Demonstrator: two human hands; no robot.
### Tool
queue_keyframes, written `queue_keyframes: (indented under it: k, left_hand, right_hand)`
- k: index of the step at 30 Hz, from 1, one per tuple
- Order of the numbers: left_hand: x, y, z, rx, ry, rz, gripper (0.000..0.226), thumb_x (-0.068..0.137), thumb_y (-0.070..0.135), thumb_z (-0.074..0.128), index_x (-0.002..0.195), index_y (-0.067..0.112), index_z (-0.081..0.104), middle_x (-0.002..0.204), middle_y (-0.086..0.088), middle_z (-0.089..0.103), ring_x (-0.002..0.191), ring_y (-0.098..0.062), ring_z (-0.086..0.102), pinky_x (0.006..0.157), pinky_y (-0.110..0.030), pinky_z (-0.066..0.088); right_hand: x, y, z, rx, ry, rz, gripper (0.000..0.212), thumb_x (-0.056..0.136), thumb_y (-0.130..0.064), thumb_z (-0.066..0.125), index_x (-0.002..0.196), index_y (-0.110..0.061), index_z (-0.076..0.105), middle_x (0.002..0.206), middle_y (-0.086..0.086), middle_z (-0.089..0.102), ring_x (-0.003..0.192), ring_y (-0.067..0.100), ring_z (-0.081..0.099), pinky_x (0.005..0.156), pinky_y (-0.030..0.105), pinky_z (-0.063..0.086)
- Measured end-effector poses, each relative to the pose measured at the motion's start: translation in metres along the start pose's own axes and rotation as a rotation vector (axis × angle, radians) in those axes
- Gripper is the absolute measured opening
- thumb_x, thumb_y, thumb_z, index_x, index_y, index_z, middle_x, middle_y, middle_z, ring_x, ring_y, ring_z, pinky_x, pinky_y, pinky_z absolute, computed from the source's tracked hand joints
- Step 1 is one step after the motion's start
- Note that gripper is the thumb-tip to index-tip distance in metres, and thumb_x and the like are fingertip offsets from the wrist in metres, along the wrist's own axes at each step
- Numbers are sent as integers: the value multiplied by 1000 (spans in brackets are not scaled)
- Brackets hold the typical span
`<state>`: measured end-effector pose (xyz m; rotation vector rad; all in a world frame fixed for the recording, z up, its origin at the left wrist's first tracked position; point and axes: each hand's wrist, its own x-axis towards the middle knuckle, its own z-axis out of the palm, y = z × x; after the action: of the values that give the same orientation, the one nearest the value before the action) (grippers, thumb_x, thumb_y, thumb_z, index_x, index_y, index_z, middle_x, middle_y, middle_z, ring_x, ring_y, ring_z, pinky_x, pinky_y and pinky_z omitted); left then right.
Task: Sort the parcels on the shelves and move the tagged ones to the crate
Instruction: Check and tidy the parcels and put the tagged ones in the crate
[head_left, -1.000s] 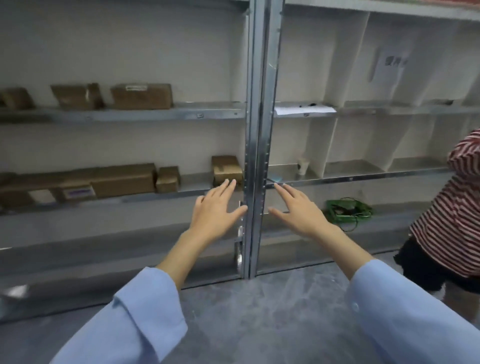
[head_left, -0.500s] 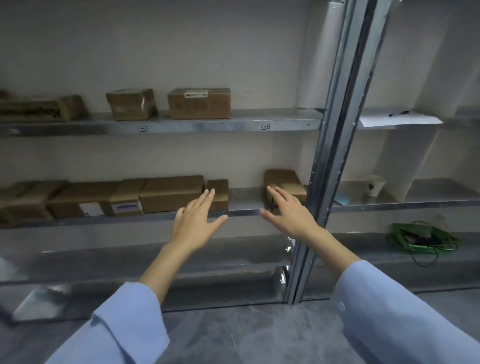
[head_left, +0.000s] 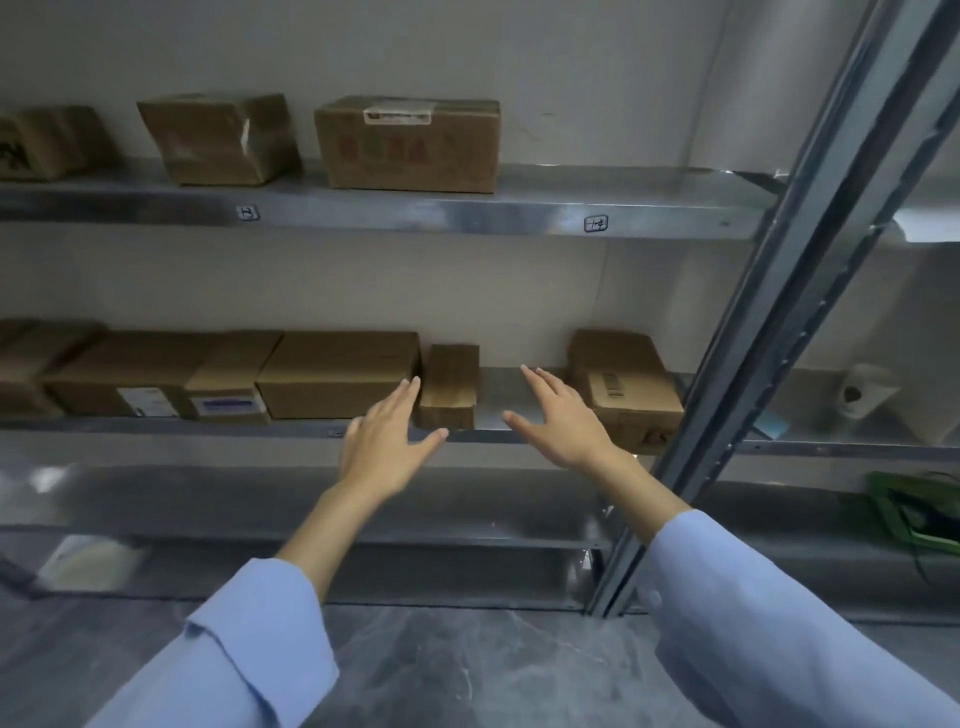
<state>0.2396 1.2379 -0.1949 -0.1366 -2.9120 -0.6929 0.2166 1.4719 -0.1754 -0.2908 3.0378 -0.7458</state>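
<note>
Nearing parcel; left hand, right hand

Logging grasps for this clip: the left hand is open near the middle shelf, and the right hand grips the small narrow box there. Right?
Not quite. The head view shows the right hand open too, fingers straight, holding nothing. The small narrow box stands on the middle shelf between it and the open left hand.
</note>
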Motion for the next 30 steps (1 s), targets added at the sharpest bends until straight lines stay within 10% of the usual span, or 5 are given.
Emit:
queue_keyframes:
  k: [30]
  left_hand:
    - [129,-66,138,-215,-32,-232,84,83,40,73,151,16,29,153,-2,36,137,-20,38,109,-34,34]
  right_hand:
    - [160,68,115,229,-267,31,92,88,-46,68,157,-23,12,162,4,20,147,25,22,116,35,23]
